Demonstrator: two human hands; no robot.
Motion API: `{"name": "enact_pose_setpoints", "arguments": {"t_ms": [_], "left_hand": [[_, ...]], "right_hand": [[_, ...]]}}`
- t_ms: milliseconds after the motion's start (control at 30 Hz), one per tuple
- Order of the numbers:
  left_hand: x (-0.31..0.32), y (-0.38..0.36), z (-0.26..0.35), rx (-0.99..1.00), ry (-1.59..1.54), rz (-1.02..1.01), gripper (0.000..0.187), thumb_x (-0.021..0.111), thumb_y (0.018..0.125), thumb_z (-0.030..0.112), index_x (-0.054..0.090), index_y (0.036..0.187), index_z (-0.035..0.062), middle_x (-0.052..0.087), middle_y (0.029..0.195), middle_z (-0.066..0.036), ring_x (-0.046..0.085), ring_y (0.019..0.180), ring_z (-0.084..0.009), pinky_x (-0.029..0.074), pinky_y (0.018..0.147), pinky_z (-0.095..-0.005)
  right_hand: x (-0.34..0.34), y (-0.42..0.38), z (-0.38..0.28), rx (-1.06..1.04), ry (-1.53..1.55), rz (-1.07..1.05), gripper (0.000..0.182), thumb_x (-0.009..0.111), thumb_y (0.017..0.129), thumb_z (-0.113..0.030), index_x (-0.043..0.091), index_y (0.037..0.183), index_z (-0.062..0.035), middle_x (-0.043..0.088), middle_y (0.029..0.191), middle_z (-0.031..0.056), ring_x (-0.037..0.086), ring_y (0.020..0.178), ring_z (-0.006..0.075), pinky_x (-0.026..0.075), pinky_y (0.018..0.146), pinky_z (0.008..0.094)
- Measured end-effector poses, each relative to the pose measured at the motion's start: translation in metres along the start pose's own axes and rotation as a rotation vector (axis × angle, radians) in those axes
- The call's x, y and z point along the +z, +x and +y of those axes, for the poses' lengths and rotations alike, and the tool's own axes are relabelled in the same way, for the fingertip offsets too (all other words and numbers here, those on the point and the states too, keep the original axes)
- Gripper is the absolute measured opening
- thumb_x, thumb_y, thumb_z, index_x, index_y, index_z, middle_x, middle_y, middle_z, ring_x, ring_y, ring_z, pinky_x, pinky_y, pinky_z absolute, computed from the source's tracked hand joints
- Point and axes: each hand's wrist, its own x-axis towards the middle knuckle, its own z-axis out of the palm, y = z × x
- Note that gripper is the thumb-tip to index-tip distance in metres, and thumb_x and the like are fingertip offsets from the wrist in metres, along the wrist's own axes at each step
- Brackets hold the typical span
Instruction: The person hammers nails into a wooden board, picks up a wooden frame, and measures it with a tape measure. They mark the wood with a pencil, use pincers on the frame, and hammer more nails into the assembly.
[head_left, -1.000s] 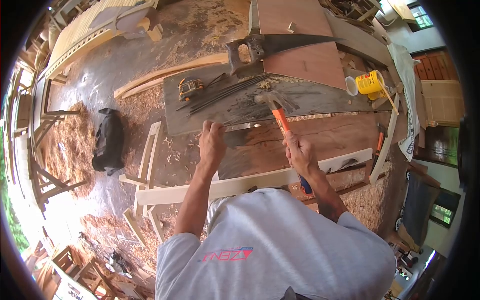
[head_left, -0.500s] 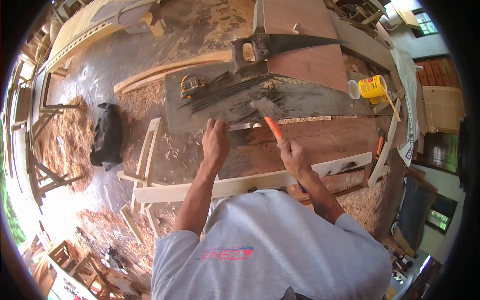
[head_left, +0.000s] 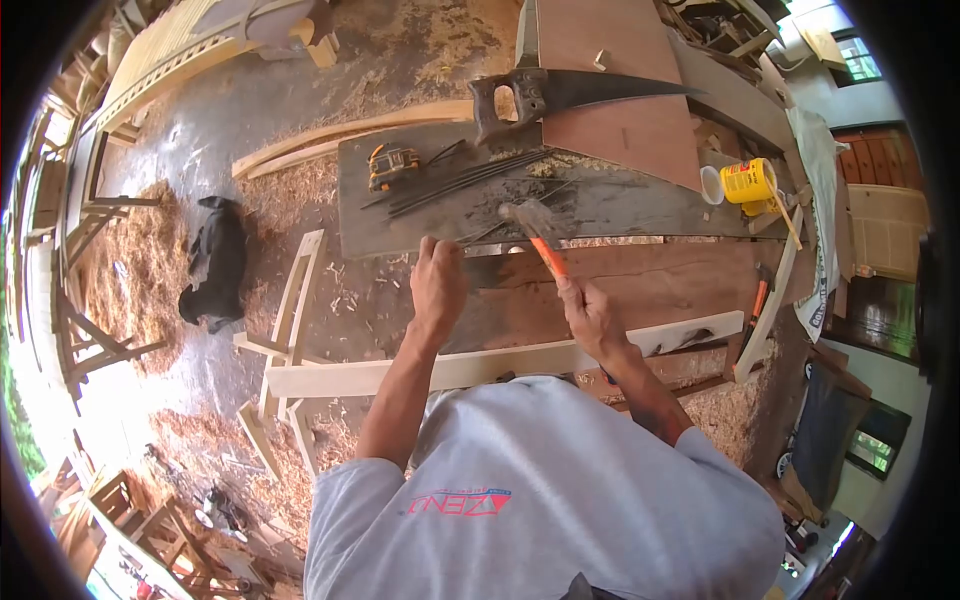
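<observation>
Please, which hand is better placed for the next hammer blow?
Probably the right hand: it grips the orange-handled hammer, which reaches over the dark board. The left hand seems occupied, pinching a thin rod.

Bright orange on your hammer's handle (head_left: 547, 257), and you're in plain grey, that shirt (head_left: 580, 480) carrying red-and-blue lettering (head_left: 462, 504)! Black and yellow-orange on the tape measure (head_left: 393, 168), bold yellow on the tub (head_left: 748, 181), near-black rods (head_left: 465, 184), dark saw blade (head_left: 605, 89).
</observation>
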Motion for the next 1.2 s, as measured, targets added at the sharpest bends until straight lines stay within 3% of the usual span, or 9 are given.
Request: {"name": "enact_pose_setpoints", "arguments": {"t_ms": [200, 300, 367, 500, 567, 700, 800, 1100, 1200], "left_hand": [[-0.008, -0.001, -0.007, 0.018, 0.022, -0.01, 0.009, 0.061, 0.083, 0.0, 0.063, 0.091, 0.0043, 0.058, 0.098, -0.014, 0.062, 0.084, -0.0372, 0.051, 0.07, -0.0455], [-0.009, 0.004, -0.007, 0.025, 0.015, -0.014, 0.008, 0.061, 0.084, 0.0, 0.064, 0.091, 0.0039, 0.059, 0.097, -0.014, 0.062, 0.084, -0.0365, 0.051, 0.07, -0.0448], [-0.01, 0.005, -0.007, 0.025, 0.012, -0.019, 0.007, 0.061, 0.085, 0.001, 0.064, 0.091, 0.0037, 0.059, 0.096, -0.014, 0.062, 0.084, -0.0364, 0.051, 0.07, -0.0448], [-0.011, 0.002, -0.007, 0.043, 0.021, -0.016, 0.005, 0.062, 0.086, 0.002, 0.065, 0.089, 0.0032, 0.059, 0.095, -0.014, 0.062, 0.084, -0.0365, 0.05, 0.07, -0.0454], [-0.011, 0.005, -0.009, 0.038, 0.035, -0.006, 0.005, 0.062, 0.086, 0.003, 0.065, 0.09, 0.0033, 0.059, 0.095, -0.014, 0.062, 0.084, -0.0365, 0.05, 0.07, -0.0454], [-0.011, 0.001, -0.015, 0.057, -0.001, -0.006, 0.004, 0.062, 0.086, 0.004, 0.065, 0.09, 0.0039, 0.059, 0.095, -0.013, 0.061, 0.085, -0.0364, 0.049, 0.072, -0.0455], [-0.009, 0.005, -0.012, 0.067, 0.009, -0.01, 0.005, 0.062, 0.087, 0.006, 0.065, 0.09, 0.0045, 0.059, 0.095, -0.013, 0.061, 0.087, -0.0359, 0.049, 0.073, -0.0458], [0.0, 0.01, -0.015, 0.123, 0.048, -0.02, 0.004, 0.061, 0.085, 0.006, 0.063, 0.088, 0.0044, 0.058, 0.093, -0.013, 0.059, 0.088, -0.0353, 0.048, 0.076, -0.0451], [-0.002, 0.013, -0.016, 0.093, 0.033, -0.02, 0.004, 0.06, 0.085, 0.005, 0.063, 0.088, 0.004, 0.058, 0.093, -0.013, 0.059, 0.088, -0.0357, 0.049, 0.076, -0.0449]], "right_hand": [[0.008, 0.004, 0.02, 0.072, -0.011, 0.0, 0.053, 0.047, 0.102, -0.048, 0.061, 0.086, 0.0001, 0.049, 0.06, 0.0162, 0.049, 0.054, 0.025, 0.042, 0.054, 0.0405], [0.007, 0.007, 0.019, 0.112, -0.008, 0.014, 0.049, 0.049, 0.103, -0.043, 0.062, 0.083, -0.0001, 0.048, 0.057, 0.002, 0.048, 0.054, 0.0095, 0.04, 0.051, 0.0308], [0.007, 0.003, 0.012, 0.037, 0.045, 0.073, 0.055, 0.046, 0.102, -0.048, 0.059, 0.082, 0.0015, 0.049, 0.059, 0.0179, 0.05, 0.055, 0.0267, 0.042, 0.055, 0.042], [0.006, 0.008, 0.011, 0.067, -0.094, 0.044, 0.055, 0.046, 0.102, -0.048, 0.059, 0.082, 0.0015, 0.051, 0.059, 0.0189, 0.051, 0.055, 0.0293, 0.042, 0.055, 0.0429], [0.007, 0.012, 0.018, 0.072, -0.062, 0.04, 0.049, 0.049, 0.103, -0.043, 0.06, 0.082, 0.0008, 0.046, 0.058, 0.0047, 0.049, 0.056, 0.012, 0.041, 0.053, 0.0339], [0.007, 0.004, 0.007, 0.053, 0.022, 0.038, 0.05, 0.05, 0.103, -0.043, 0.06, 0.082, 0.001, 0.047, 0.058, 0.0052, 0.049, 0.055, 0.0125, 0.041, 0.053, 0.0336], [0.007, 0.01, 0.003, 0.032, -0.05, 0.036, 0.054, 0.048, 0.102, -0.047, 0.059, 0.08, 0.0011, 0.051, 0.06, 0.0204, 0.052, 0.054, 0.033, 0.042, 0.054, 0.0432], [0.009, 0.007, -0.01, 0.041, -0.091, -0.007, 0.054, 0.048, 0.102, -0.049, 0.059, 0.08, 0.0002, 0.049, 0.059, 0.0179, 0.049, 0.053, 0.0282, 0.041, 0.053, 0.042], [0.009, 0.005, -0.002, 0.05, -0.038, 0.001, 0.053, 0.052, 0.101, -0.046, 0.062, 0.08, 0.0011, 0.05, 0.057, 0.0039, 0.05, 0.053, 0.011, 0.041, 0.051, 0.0312]]}}
